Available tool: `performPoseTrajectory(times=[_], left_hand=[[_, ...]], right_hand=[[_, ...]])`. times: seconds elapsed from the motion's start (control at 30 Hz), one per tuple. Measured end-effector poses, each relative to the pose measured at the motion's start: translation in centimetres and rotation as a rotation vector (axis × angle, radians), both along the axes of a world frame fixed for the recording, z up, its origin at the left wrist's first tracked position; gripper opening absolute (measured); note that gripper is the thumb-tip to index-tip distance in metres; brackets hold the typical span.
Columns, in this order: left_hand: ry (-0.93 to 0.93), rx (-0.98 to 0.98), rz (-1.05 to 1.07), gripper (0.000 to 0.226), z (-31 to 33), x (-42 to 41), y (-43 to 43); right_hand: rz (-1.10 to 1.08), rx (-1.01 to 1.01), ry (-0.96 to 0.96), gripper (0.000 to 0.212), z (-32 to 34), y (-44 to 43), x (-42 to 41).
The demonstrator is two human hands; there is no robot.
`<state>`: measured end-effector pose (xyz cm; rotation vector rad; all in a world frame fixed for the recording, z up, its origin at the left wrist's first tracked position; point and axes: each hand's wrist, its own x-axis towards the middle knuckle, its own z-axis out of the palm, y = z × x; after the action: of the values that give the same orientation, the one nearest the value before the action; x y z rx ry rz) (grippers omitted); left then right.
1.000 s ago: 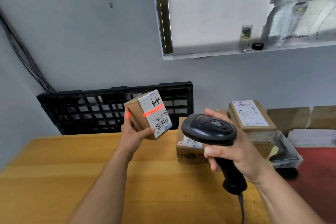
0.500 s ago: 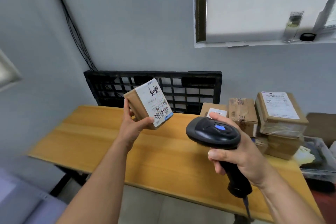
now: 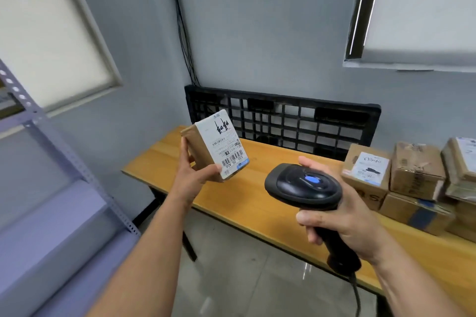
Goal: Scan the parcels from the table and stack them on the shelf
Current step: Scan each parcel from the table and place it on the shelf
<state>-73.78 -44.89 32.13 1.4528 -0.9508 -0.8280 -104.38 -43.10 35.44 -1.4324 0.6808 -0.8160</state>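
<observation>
Two grips are raised in front of you, both occupied. Nearest, your right grip (image 3: 342,224) is clenched round the handle of a black barcode scanner (image 3: 304,185), whose head shows a blue light on top. Its cable (image 3: 356,296) hangs from the base of the handle.

A little farther out and to the left, your left grip (image 3: 195,175) grasps a small brown parcel (image 3: 219,147) in the air. Your thumb lies along its lower edge near the barcode and your fingers are on its left side. The white label faces you, tilted. The parcel shows against the left end of the table and touches nothing but your grip.

On your left stands a grey metal shelf (image 3: 51,213) with perforated uprights, near the table's end but apart from it. Beyond your grips the wooden table (image 3: 257,201) runs off to the right, where more cardboard parcels (image 3: 417,170) sit stacked. One of them, a labelled box (image 3: 365,170), is at the near left of the stack.

Behind the table a black plastic pallet (image 3: 283,121) stands on edge against the grey wall. Dark cables (image 3: 184,41) run down the wall to its left corner.
</observation>
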Motion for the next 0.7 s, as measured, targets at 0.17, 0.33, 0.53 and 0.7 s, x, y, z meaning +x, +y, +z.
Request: performPoseTrajectory(times=[0.17, 0.33, 0.53, 0.7], left_hand=[[0.059, -0.022, 0.102, 0.123, 0.0, 6.5, 7.3], [0.104, -0.063, 0.199, 0.121, 0.1, 12.3, 16.2], [0.105, -0.089, 0.307, 0.113, 0.0, 18.3, 26.4], [0.095, -0.104, 0.434, 0.101, 0.1, 22.2, 32.8]], right_hand=[[0.075, -0.007, 0.002, 0.108, 0.7, 4.7, 6.2], [0.124, -0.059, 0.033, 0.099, 1.0, 10.0, 13.1], [0.263, -0.047, 0.031, 0.094, 0.7, 16.3, 20.8], [0.368, -0.03, 0.017, 0.091, 0.9, 19.9, 26.1]])
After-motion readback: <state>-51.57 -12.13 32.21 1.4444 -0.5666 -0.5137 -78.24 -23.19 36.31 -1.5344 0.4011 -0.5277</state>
